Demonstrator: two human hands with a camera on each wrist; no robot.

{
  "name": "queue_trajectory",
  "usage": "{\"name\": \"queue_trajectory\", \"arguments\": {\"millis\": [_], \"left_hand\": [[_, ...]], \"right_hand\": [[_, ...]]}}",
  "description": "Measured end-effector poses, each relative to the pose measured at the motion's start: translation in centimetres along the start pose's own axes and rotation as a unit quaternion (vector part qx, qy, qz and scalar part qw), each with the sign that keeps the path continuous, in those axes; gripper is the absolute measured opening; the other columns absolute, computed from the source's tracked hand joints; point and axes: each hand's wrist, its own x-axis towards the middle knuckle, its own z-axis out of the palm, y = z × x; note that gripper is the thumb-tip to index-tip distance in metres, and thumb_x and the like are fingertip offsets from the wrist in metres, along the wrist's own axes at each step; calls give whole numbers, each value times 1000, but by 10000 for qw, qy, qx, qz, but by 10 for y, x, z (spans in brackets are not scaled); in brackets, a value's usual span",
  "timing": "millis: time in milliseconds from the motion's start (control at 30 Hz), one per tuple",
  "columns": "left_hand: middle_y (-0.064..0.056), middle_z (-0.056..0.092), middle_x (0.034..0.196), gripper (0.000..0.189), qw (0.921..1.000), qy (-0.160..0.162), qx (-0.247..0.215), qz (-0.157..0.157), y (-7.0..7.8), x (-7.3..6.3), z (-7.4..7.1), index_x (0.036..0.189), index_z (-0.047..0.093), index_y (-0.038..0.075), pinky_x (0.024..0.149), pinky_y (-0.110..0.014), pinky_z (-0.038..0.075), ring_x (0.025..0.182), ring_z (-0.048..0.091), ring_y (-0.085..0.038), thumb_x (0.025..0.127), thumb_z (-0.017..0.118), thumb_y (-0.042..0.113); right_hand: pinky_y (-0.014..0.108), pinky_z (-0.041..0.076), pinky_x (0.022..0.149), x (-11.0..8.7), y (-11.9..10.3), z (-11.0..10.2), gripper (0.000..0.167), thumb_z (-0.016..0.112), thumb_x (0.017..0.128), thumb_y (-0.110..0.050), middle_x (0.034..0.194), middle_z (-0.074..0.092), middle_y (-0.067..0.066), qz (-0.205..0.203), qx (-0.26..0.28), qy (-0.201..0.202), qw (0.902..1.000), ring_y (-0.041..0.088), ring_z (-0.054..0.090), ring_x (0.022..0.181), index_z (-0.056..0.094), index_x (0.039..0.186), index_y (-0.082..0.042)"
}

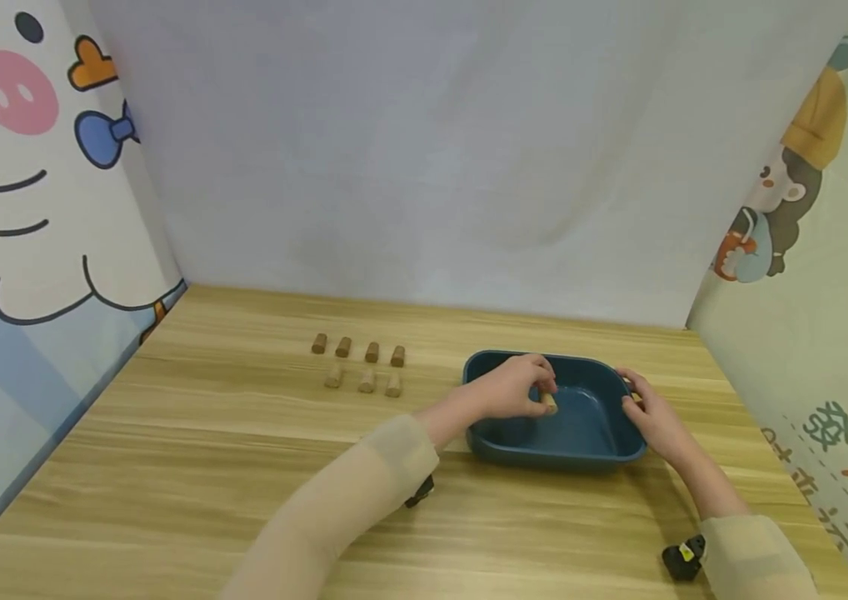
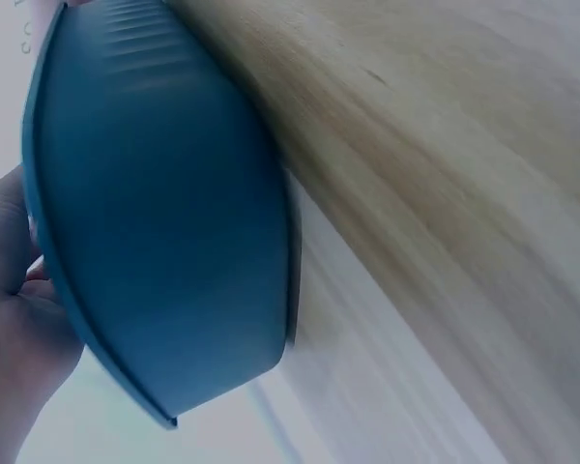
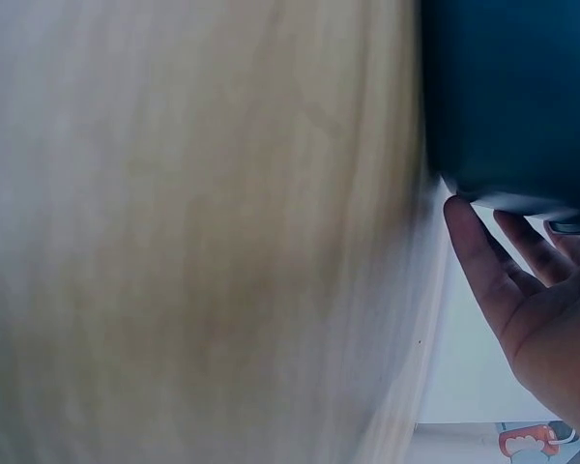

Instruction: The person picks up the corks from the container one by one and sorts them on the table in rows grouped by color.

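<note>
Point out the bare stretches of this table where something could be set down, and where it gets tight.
Bare table lies left of the left hand's forearm, below the corks, and along the near edge between both arms. A strip behind the blue tray is free too. It is tight around the tray: the left hand holds a cork piece over it, and the right hand is at its right rim.

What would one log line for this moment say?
left hand: holds cork over blue tray | right hand: on tray rim | spare corks: on table
</note>
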Motion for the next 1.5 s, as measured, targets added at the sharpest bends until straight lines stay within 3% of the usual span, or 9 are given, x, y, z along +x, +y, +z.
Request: {"name": "queue_trajectory", "arguments": {"millis": [300, 500, 767, 900, 1233, 1500], "left_hand": [[-3, 56, 121, 25, 9989, 286, -185, 316, 1, -22, -14, 110, 68, 10, 84, -13, 46, 101, 57, -10, 92, 61, 25], [-2, 61, 109, 19, 9956, 568, -350, 653, 1, -33, -25, 107, 66, 10, 82, -21, 49, 95, 60, -12, 92, 61, 22], [0, 61, 106, 19, 9947, 729, -480, 541, 6, -48, -40, 109, 65, 11, 81, -17, 49, 94, 59, -9, 93, 61, 21], [0, 61, 106, 18, 9938, 815, -510, 555, 6, -53, -47, 109, 65, 11, 80, -22, 51, 93, 60, -11, 93, 60, 17], [0, 60, 107, 13, 9889, 1158, -581, 730, 0, -69, -67, 103, 65, 10, 79, -24, 51, 91, 58, -13, 91, 60, 10], [2, 60, 106, 11, 9859, 1266, -872, 663, -10, -88, -82, 101, 63, 13, 84, -29, 53, 93, 59, -8, 90, 61, 9]], "right_hand": [[49, 50, 80, 0, 1, 1, 48, 37, 101, -14, 131, 43, 35, -52, -118, 109, 9999, 48, 56, 106, 26, 144, 2], [54, 48, 84, -1, -1, 1, 49, 36, 102, -16, 134, 41, 36, -9, -139, 74, 9999, 51, 53, 109, 24, 145, 2], [56, 47, 85, -1, -2, -1, 49, 35, 101, -16, 134, 40, 37, -5, -147, 78, 9999, 53, 52, 109, 24, 145, 2], [55, 48, 84, -1, -1, -1, 48, 35, 101, -16, 133, 40, 37, -9, -129, 66, 9999, 52, 53, 109, 24, 145, 2], [56, 47, 85, -1, -2, 0, 49, 35, 101, -16, 132, 41, 38, -25, -130, 102, 9999, 53, 52, 108, 25, 145, 3], [56, 47, 85, -1, -1, 1, 49, 34, 101, -15, 133, 40, 38, -35, -51, 77, 10000, 54, 52, 108, 24, 145, 3]]}}
